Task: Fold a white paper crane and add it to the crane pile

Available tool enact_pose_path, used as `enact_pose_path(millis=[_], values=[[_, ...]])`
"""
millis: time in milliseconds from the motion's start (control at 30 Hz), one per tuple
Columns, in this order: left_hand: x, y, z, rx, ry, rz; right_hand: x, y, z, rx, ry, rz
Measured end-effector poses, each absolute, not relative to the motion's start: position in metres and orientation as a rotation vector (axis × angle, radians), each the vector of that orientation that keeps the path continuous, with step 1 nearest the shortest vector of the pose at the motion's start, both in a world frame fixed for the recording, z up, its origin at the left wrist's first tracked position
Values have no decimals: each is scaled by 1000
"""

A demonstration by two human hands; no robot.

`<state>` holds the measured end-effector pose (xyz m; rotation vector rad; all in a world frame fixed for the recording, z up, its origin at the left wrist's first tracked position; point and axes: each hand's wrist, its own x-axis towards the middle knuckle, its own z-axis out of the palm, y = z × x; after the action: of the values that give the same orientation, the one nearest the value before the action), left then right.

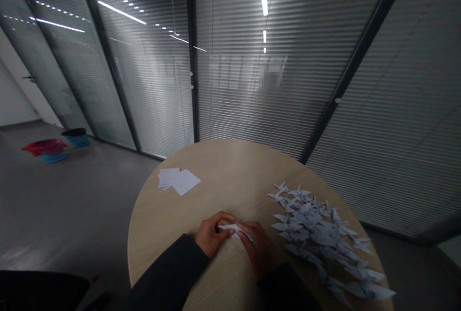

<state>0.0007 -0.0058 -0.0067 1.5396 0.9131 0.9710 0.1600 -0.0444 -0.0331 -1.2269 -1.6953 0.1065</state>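
Observation:
Near the front middle of the round table, a small folded piece of white paper [235, 228] is held between both hands. My left hand [215, 232] pinches its left end between thumb and fingers. My right hand [256, 244] grips the right side, thumb and fingers closed on it. Parts of the paper are hidden behind the fingers, so its exact fold is unclear. To the right of my right hand lies a spread of several folded white paper cranes [313, 224]. Farther off at the left sits a small stack of square white paper sheets [186, 182].
The round wooden table [230, 167] stands beside a glass wall with blinds [252, 104]. On the floor at the left are a bin with a red liner [46, 148] and a dark-rimmed blue bin [76, 138]. A dark object [39, 292] fills the lower left corner.

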Motion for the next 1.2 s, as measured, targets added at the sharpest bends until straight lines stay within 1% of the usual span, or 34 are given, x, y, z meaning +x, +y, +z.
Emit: enact_pose_path(millis=[367,700,967,1200], values=[[1,-8,-2,1572,922,975,163,-44,-34,-1264,-1718,205],[1,-7,-7,1559,946,993,162,-43,-33,-1244,-1722,97],[-2,-7,-6,1768,1089,931,160,-43,-34,-1229,-1748,-39],[-2,-8,-4,1785,1116,922,160,-43,-34,-1239,-1744,-95]])
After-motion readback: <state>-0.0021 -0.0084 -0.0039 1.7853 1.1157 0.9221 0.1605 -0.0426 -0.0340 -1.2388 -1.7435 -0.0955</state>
